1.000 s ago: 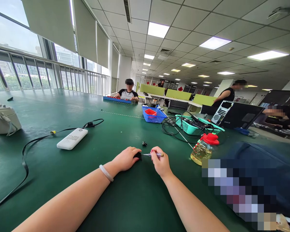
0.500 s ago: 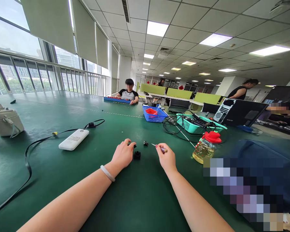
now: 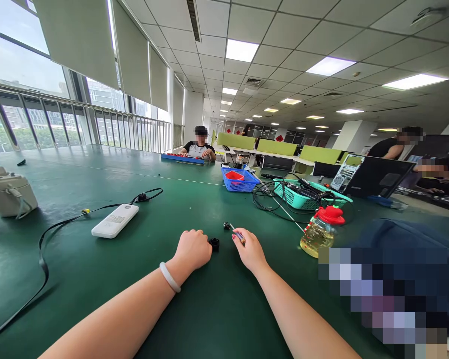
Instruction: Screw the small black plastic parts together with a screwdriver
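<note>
My right hand point(image 3: 251, 252) is closed around the handle of a small screwdriver point(image 3: 240, 237). Its thin shaft points forward and left, and the tip is at or very near a small black and metallic part point(image 3: 227, 226) on the green table. My left hand point(image 3: 194, 249) is curled with the knuckles up; the fingertips are hidden, so what they hold, if anything, cannot be made out. Right beside its knuckles sits a small black blocky piece point(image 3: 214, 244), between the two hands.
A white power bank-like device point(image 3: 115, 221) and a black strap point(image 3: 44, 259) lie left. To the right stand a red-lidded jar point(image 3: 318, 237), a teal basket point(image 3: 297, 197) of cables and a blue basket point(image 3: 239, 184). A person point(image 3: 200, 147) sits across the table.
My left hand has curled inward, hiding the small dark piece seen at its fingertips. My right hand has moved left, bringing the screwdriver tip to the small black and metallic part.
</note>
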{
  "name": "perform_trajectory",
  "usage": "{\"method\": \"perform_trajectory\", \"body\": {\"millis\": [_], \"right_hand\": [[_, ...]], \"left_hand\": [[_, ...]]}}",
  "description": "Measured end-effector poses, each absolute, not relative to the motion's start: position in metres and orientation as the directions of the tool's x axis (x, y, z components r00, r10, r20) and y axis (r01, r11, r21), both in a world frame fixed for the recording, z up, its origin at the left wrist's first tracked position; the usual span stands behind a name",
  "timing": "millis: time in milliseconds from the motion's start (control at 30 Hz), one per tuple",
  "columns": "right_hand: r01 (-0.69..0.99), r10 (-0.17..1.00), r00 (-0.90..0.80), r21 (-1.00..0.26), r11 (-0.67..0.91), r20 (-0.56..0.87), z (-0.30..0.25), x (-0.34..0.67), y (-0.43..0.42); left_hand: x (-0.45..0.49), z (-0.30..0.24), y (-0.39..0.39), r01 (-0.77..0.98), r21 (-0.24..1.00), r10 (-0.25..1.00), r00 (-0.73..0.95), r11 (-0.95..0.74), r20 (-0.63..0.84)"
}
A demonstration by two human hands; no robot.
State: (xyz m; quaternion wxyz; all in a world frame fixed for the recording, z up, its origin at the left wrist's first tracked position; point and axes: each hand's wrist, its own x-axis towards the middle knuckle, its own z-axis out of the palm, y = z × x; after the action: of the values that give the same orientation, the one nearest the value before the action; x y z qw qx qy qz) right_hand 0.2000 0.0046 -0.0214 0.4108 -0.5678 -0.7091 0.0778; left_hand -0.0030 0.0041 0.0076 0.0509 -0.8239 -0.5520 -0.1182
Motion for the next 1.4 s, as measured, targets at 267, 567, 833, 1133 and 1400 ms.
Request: {"method": "perform_trajectory", "body": {"millis": [267, 567, 833, 1133, 1400], "right_hand": [[0.811, 0.88, -0.056, -0.492, 0.315, 0.472, -0.021, 0.199, 0.005], [0.843, 0.89, -0.167, -0.407, 0.352, 0.424, -0.022, 0.195, 0.005], [0.765, 0.865, -0.284, -0.447, 0.464, 0.413, -0.016, 0.193, -0.004], [0.503, 0.758, -0.081, -0.63, 0.591, 0.647, -0.009, 0.199, -0.01], [0.364, 0.832, 0.147, -0.812, 0.457, 0.534, -0.014, 0.212, -0.003]], "left_hand": [[0.0, 0.002, 0.004, 0.798, 0.22, 0.813, 0.48, -0.561, 0.329], [0.0, -0.011, 0.011, 0.758, 0.248, 0.795, 0.549, -0.604, 0.258], [-0.014, -0.005, 0.019, 0.937, 0.255, 0.957, 0.185, -0.24, 0.222], [-0.016, -0.007, 0.02, 0.881, 0.26, 0.917, 0.358, -0.395, 0.176], [-0.015, -0.004, 0.019, 0.819, 0.289, 0.869, 0.47, -0.495, 0.158]]}}
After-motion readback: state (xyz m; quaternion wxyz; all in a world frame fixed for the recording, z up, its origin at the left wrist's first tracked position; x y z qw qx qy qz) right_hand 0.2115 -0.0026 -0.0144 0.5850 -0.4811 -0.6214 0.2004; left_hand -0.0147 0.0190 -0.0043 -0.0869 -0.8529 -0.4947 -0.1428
